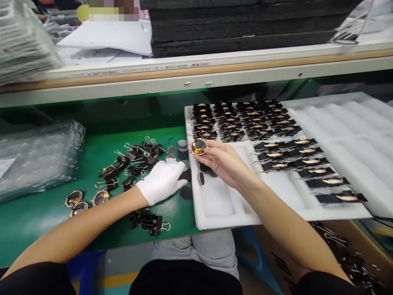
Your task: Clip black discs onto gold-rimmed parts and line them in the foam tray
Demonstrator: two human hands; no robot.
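My bare right hand [222, 162] pinches a round gold-rimmed piece [198, 146] with a dark, shiny face, above the left edge of the white foam tray [211, 200]. My left hand [162, 180], in a white glove, reaches over grey and black discs [186, 192] on the green table; its fingertips are among them, and whether they grip a disc is unclear. Black binder clips [135, 164] lie heaped to its left. Several more gold-rimmed pieces [100, 198] rest at the left. Rows of clipped pieces [230, 123] stand in the tray.
Clear plastic trays [37, 159] are stacked at the left. A white shelf edge [138, 76] crosses behind the green table [33, 229], with black foam sheets [245, 26] on it. Below right, a cardboard box [362, 241] holds clips.
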